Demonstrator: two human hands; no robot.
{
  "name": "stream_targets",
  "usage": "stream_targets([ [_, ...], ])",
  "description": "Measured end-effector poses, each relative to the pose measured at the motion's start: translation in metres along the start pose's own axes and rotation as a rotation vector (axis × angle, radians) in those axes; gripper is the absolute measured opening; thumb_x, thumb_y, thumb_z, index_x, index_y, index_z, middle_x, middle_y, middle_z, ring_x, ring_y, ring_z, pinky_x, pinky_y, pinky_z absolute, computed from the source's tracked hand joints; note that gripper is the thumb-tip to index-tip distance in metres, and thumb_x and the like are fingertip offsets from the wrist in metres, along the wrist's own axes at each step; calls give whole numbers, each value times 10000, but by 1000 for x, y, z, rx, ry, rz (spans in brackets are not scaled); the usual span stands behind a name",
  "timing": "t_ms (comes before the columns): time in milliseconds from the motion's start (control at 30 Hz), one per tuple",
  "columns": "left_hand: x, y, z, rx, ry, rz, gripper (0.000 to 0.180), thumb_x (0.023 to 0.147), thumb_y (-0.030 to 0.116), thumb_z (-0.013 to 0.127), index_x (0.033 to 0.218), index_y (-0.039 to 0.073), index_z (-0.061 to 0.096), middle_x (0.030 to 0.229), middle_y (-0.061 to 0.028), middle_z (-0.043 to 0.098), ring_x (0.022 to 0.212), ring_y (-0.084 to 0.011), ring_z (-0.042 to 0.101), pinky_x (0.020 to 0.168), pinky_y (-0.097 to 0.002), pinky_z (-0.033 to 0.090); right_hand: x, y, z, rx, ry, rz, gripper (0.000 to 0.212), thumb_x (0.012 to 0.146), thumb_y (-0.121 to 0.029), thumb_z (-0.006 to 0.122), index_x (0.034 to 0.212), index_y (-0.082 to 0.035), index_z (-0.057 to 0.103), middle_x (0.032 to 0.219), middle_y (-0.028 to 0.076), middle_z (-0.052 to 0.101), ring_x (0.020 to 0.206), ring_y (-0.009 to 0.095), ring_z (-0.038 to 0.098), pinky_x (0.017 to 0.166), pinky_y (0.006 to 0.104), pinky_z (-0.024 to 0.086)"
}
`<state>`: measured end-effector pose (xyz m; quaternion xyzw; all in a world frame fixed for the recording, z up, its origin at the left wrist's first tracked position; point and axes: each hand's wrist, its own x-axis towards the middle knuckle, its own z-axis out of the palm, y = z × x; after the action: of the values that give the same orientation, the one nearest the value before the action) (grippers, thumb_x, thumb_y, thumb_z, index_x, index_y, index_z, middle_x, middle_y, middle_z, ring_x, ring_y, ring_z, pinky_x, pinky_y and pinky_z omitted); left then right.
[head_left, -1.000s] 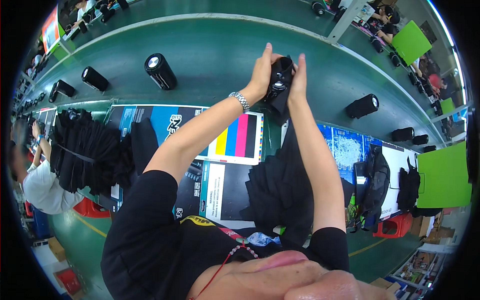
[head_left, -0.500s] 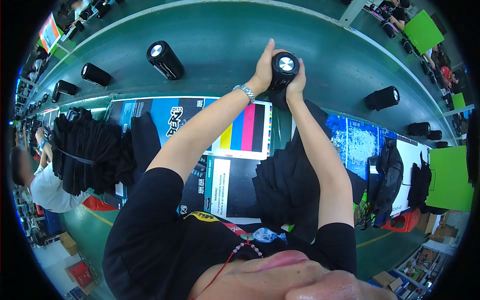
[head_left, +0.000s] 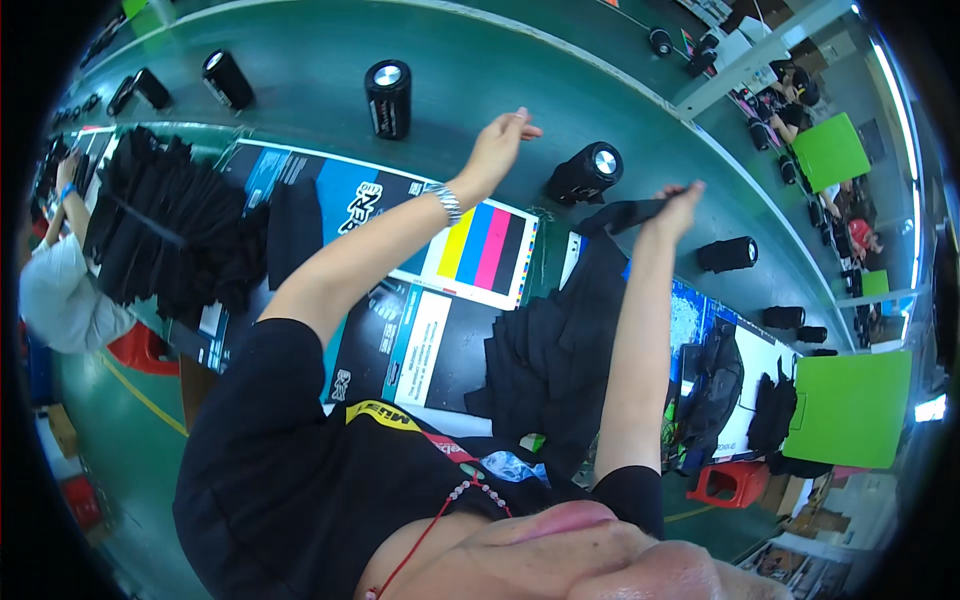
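My left hand [head_left: 497, 150] is raised over the green belt with its fingers stretched out, holding nothing. To its right a black cylindrical speaker [head_left: 582, 175] with a shiny silver disc on its end stands on the belt, touched by neither hand. My right hand [head_left: 675, 212], beyond that speaker, pinches one end of a black cloth piece [head_left: 625, 215]. The cloth trails leftward below the speaker toward a fanned pile of black cloth pieces [head_left: 545, 345] on the bench between my arms.
More black cylinders stand along the belt, one upright [head_left: 388, 100] to the left and one lying [head_left: 728, 254] to the right. A tied black cloth bundle [head_left: 160, 230] lies at left beside a co-worker [head_left: 75, 285]. A printed colour-bar sheet [head_left: 480, 255] covers the bench. A metal post [head_left: 740, 70] rises beyond.
Both hands have come off the speaker they were around and moved apart. My right hand has gone right and pulls a black cloth piece. The view has turned and shifted.
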<state>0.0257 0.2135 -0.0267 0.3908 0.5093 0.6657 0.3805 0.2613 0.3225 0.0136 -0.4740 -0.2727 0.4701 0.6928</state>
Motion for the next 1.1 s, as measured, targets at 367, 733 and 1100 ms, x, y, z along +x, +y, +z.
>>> stream_targets([
  [367, -150, 36, -79, -20, -326, -297, 260, 880, 247, 663, 969, 3, 661, 810, 10, 630, 727, -35, 569, 649, -177, 438, -200, 38, 28, 358, -791, 678, 206, 946, -204, 543, 861, -16, 540, 831, 103, 596, 720, 175, 575, 612, 275, 464],
  [733, -163, 15, -107, 63, -29, 88, 320, 972, 202, 509, 1095, -70, 623, 1311, -80, 464, 1201, -162, 452, 1001, -263, 343, -264, 86, 9, 78, -842, 629, 164, 937, -204, 564, 1002, -54, 586, 727, -20, 517, 525, 55, 445, 408, 197, 299],
  [1100, -165, 17, -110, 99, 61, 113, 321, 981, 198, 492, 1140, -56, 610, 1335, -87, 477, 1223, -190, 457, 1006, -281, 360, -253, 92, 1, -54, -891, 726, 198, 904, -226, 588, 960, -37, 577, 762, 18, 551, 483, 54, 425, 374, 192, 277],
])
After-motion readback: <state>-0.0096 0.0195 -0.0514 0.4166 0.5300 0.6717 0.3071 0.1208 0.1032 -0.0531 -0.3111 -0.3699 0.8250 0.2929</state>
